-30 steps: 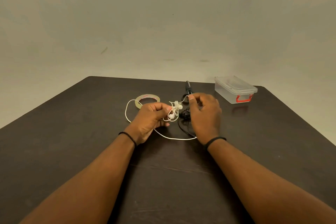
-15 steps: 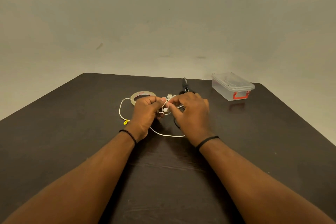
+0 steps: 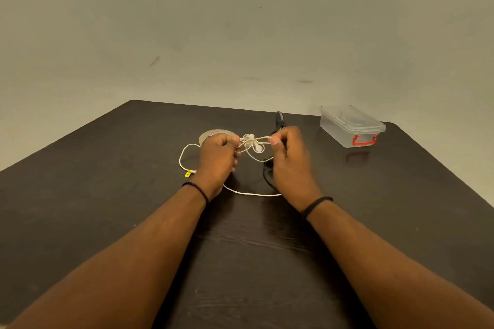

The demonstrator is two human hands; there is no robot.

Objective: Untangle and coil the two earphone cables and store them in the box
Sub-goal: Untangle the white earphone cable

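A white earphone cable [image 3: 253, 145] is knotted up between my two hands above the dark table [image 3: 107, 195]. My left hand [image 3: 217, 158] pinches the tangle from the left, and my right hand [image 3: 288, 160] pinches a strand from the right, stretched taut between them. Slack white cable loops left to a yellow tag [image 3: 188, 173] and runs along the table under my wrists. A black earphone cable [image 3: 268, 174] lies beneath my right hand, mostly hidden. The clear plastic box [image 3: 351, 125] with a red latch stands closed at the far right.
A roll of tape [image 3: 213, 134] lies flat just behind my left hand. Black scissors [image 3: 280, 118] lie behind my right hand, near the table's far edge. A plain wall rises beyond the table.
My hands came together on the tangle, then drew slightly apart, so a white strand is pulled taut between them. The yellow tag has come into view on the left.
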